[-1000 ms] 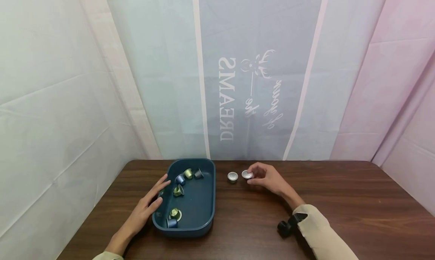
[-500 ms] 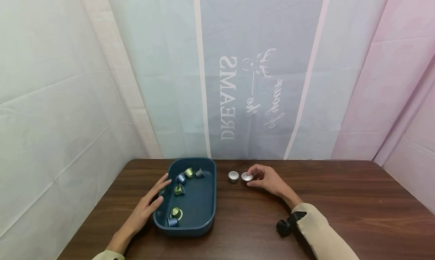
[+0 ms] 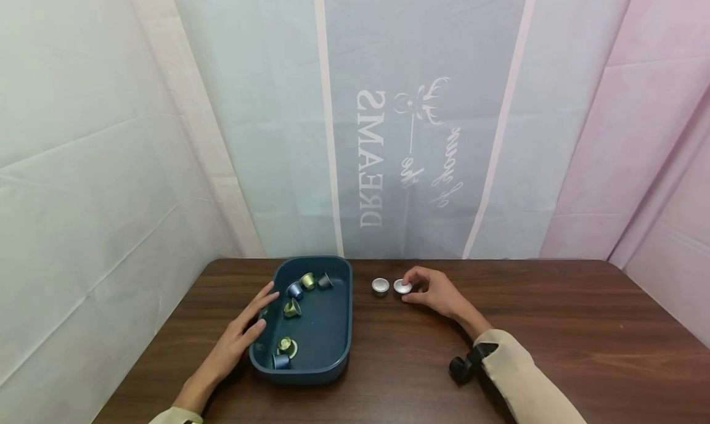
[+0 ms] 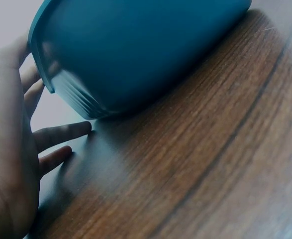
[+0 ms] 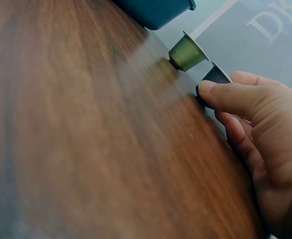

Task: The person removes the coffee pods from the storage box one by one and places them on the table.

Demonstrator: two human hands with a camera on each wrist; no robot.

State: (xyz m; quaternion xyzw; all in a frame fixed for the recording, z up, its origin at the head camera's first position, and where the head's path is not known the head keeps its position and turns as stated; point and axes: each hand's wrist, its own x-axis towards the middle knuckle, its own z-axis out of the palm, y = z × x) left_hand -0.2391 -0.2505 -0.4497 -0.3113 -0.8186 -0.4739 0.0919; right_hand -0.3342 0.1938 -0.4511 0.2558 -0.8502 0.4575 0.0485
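Observation:
My right hand (image 3: 438, 293) pinches a dark coffee capsule (image 5: 216, 75) between thumb and fingers; its silver lid faces up at the table's far side. Just left of it, a green coffee capsule (image 5: 186, 53) stands lid up on the table, apart from the held one. My left hand (image 3: 235, 341) rests at the left rim of a dark blue bin (image 3: 350, 325), fingers extended. Inside the bin lie several capsules: green ones (image 3: 291, 308), blue ones (image 3: 295, 290) and a dark one (image 3: 325, 280). The left wrist view shows the left hand's fingers (image 4: 61, 135) spread beside the bin's outer wall.
The brown wooden table (image 3: 410, 375) extends in front of the bin and to the right. A printed fabric curtain (image 3: 421, 227) hangs behind its far edge. A black wrist mount (image 3: 468, 365) sits on the right sleeve.
The dark capsule in my right hand has come slightly down and toward me, beside the green one. My left hand and the bin look unmoved.

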